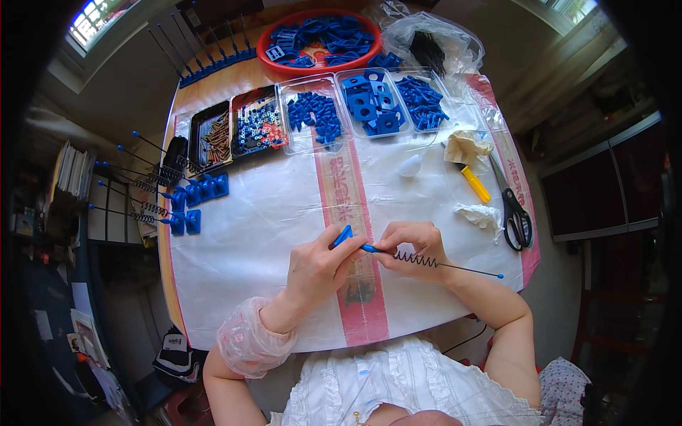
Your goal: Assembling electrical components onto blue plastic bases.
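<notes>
Above the middle of the table, my left hand [312, 264] pinches a blue plastic piece [344, 236], part of which is hidden behind the fingers. A thin black spring antenna [420, 260] with a blue tip runs off to the right, its coil passing under my right hand [412, 245]. My right fingers are closed around its blue base [369, 248]. The two blue parts meet between my hands, but I cannot tell whether they are joined.
Across the back stand trays of screws [217, 139], small nuts [259, 128] and blue parts [316, 117], before a red basin [376, 50]. Finished-looking antennas on blue bases [206, 188] sit at left. Scissors [515, 220] and a yellow-handled tool [474, 184] lie at right.
</notes>
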`<state>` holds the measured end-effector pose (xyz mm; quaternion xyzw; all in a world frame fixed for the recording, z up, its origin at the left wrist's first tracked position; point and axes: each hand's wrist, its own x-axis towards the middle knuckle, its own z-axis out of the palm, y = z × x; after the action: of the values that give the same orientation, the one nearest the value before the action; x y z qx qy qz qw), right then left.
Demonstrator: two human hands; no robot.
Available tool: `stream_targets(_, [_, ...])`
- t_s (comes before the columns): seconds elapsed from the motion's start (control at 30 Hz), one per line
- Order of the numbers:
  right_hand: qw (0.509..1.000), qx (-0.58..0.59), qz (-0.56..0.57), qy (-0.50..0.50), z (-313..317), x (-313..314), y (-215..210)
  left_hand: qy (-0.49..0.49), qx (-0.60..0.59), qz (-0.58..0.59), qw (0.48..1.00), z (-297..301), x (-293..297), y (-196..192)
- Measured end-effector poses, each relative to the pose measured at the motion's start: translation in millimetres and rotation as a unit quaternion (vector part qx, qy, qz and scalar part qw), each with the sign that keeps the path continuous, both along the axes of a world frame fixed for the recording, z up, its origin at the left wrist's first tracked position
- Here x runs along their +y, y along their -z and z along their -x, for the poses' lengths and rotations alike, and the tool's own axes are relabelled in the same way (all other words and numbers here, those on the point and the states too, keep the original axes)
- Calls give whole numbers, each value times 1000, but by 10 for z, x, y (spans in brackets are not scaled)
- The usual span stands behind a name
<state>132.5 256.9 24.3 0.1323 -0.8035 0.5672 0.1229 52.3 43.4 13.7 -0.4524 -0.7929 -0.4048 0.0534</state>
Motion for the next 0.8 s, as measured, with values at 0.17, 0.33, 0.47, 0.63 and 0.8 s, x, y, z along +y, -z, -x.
stream_targets(0.17, [1000, 0, -5, 2, -7, 4, -5, 3, -9, -3, 1000, -2, 3, -20])
stream_targets(0.33, [1000, 1, -6, 0, 3, 5, -16, 6, -25, -19, 999, -1, 16, -37])
stream_targets(0.47, [1000, 12, 1, 1, 6, -11, -18, 12, -14, -4, 1000, 8, -11, -7])
stream_targets(0.63, [1000, 19, 7, 1, 7, -12, 9, 16, -14, -9, 1000, 20, -6, -17])
stream_targets(0.8, [1000, 15, 9, 1, 4, -17, 1, 17, -13, -9, 1000, 26, -10, -16])
